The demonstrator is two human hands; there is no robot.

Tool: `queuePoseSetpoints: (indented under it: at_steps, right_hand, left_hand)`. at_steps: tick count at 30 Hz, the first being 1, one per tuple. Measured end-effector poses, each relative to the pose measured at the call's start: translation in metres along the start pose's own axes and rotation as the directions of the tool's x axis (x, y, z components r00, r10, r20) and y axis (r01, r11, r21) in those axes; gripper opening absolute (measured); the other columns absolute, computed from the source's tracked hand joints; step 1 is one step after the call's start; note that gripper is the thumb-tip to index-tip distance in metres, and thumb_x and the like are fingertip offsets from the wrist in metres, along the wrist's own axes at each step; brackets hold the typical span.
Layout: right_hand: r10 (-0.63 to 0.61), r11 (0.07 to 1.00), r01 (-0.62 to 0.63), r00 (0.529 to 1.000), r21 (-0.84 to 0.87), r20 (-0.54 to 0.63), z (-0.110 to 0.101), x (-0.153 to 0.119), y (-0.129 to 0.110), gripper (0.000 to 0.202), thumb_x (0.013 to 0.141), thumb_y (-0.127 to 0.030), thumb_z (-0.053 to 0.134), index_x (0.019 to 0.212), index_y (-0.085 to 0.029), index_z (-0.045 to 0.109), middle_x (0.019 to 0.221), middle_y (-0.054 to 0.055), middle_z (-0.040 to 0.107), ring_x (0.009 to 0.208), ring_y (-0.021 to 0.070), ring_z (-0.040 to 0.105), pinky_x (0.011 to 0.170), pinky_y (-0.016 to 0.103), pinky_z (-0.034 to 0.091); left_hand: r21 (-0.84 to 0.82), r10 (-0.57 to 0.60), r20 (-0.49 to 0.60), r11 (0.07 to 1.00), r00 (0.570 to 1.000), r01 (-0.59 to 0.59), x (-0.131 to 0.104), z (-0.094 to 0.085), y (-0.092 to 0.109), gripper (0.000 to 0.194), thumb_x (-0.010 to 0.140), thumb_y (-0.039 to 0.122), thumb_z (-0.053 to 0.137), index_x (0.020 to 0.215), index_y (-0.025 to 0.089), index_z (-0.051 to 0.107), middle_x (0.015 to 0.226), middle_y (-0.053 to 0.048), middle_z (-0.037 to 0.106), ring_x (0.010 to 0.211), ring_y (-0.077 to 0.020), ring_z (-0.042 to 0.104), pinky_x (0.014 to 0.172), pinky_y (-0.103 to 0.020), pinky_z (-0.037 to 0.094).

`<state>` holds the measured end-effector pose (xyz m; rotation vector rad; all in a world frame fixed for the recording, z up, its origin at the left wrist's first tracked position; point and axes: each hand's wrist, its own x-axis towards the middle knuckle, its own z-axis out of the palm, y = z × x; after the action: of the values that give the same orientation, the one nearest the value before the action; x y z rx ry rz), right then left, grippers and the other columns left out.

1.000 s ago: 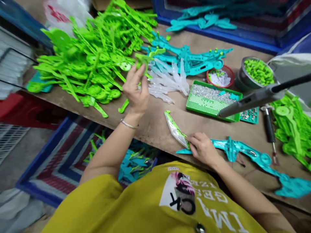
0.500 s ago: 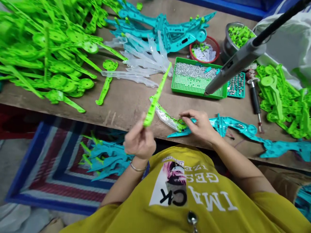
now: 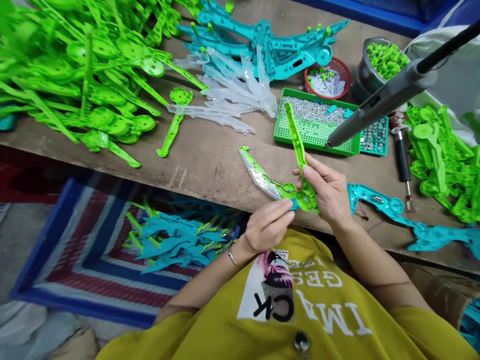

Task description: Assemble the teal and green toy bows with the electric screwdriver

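Centrally, a right hand [image 3: 327, 192] pinches a bright green arm [image 3: 297, 140] in its grip, the strip rising toward a green tray [image 3: 318, 145] of metal pieces. The left hand [image 3: 269, 226] bunches its fingertips by the arm's round lower end; whether they close on anything cannot be told. A clear-and-green curved piece [image 3: 258, 175] lies just beside, on the desk [image 3: 210, 165], with green parts [image 3: 108, 95] heaped at upper left of the frame.
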<state>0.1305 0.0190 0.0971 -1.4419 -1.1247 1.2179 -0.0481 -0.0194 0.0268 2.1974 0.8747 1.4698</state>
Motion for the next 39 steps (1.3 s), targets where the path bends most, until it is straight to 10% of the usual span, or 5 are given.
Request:
queuePoseSetpoints:
  at_steps: [3, 6, 18, 26, 39]
  right_hand:
    - [-0.184, 0.932, 0.207, 0.977, -0.298, 0.105, -0.008, 0.001, 0.005, 0.038, 0.098, -0.033, 0.058, 0.134, -0.027, 0.07, 0.093, 0.003, 0.066, 0.08, 0.015, 0.059, 0.077, 0.033, 0.051]
    - [-0.172, 0.794, 0.267, 0.96, -0.546, 0.219, -0.004, 0.0, 0.01, 0.041, 0.1, -0.026, 0.054, 0.138, -0.017, 0.068, 0.086, 0.005, 0.062, 0.083, 0.0181, 0.06, 0.079, 0.033, 0.048]
    - [-0.061, 0.442, 0.311, 0.946, -0.841, 0.318, 0.041, 0.011, 0.012, 0.035, 0.103, -0.03, 0.05, 0.126, -0.019, 0.073, 0.095, 0.011, 0.072, 0.089, 0.0232, 0.066, 0.078, 0.031, 0.047]
    - [0.0, 0.404, 0.338, 0.929, -0.85, 0.37, 0.052, 0.022, 0.013, 0.034, 0.104, -0.03, 0.047, 0.123, -0.019, 0.073, 0.1, 0.013, 0.073, 0.092, 0.0247, 0.068, 0.078, 0.033, 0.047]
    - [0.065, 0.41, 0.313, 0.927, -0.857, 0.369, 0.052, 0.03, 0.006, 0.035, 0.105, -0.034, 0.047, 0.121, -0.02, 0.075, 0.104, 0.014, 0.074, 0.093, 0.0244, 0.07, 0.079, 0.032, 0.047]
  left_hand:
    - [0.078, -0.248, -0.167, 0.961, 0.954, 0.264, 0.007, -0.015, -0.019, 0.048, 0.092, 0.012, 0.064, 0.135, 0.034, 0.061, 0.124, -0.005, 0.075, 0.114, -0.0206, 0.073, 0.097, -0.038, 0.064]
    - [0.024, -0.512, -0.273, 0.843, 0.814, 0.538, 0.019, -0.031, -0.051, 0.035, 0.097, 0.024, 0.06, 0.132, 0.026, 0.06, 0.126, -0.008, 0.072, 0.113, -0.0198, 0.072, 0.1, -0.038, 0.061]
    - [-0.182, -0.845, -0.025, 0.53, 0.535, 0.828, 0.062, -0.036, -0.138, 0.036, 0.084, 0.02, 0.058, 0.12, 0.02, 0.058, 0.112, -0.009, 0.075, 0.086, -0.0179, 0.075, 0.061, -0.026, 0.064]
    - [-0.189, -0.866, 0.017, 0.488, 0.499, 0.852, 0.071, -0.034, -0.151, 0.031, 0.086, 0.019, 0.057, 0.117, 0.02, 0.058, 0.105, -0.008, 0.075, 0.086, -0.0187, 0.075, 0.058, -0.025, 0.062]
    - [-0.099, -0.821, 0.021, 0.566, 0.57, 0.819, 0.068, -0.03, -0.16, 0.05, 0.072, 0.028, 0.08, 0.117, 0.02, 0.061, 0.094, -0.004, 0.073, 0.077, -0.017, 0.07, 0.071, -0.031, 0.061]
